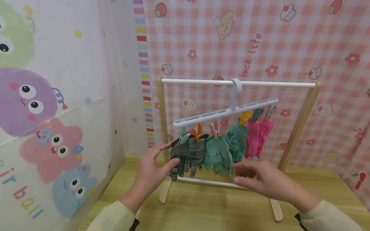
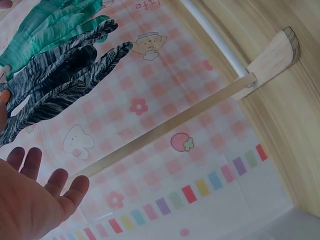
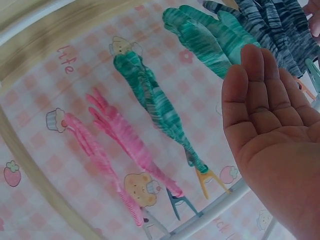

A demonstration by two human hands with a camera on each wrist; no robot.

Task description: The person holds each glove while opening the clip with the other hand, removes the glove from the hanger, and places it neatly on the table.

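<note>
Small knitted gloves hang by coloured clips from a white clip hanger (image 1: 204,118). At its left end are dark grey striped gloves (image 1: 195,155), then teal gloves (image 1: 217,152), with pink gloves (image 1: 256,136) at the right end. My left hand (image 1: 151,172) is beside the grey gloves, thumb and index finger spread near their edge; whether they touch the cloth is hard to tell. In the left wrist view its other fingers (image 2: 75,192) are loosely extended. My right hand (image 1: 265,177) is near the lower edge of the teal gloves, fingers together and nearly straight, holding nothing.
The hanger hooks over the white top bar (image 1: 272,83) of a small rack with wooden side posts (image 1: 300,126). It stands on a wood-grain table (image 1: 216,212). Behind is a pink checked cloth (image 1: 295,45); a white cartoon-print sheet (image 1: 84,75) covers the left side.
</note>
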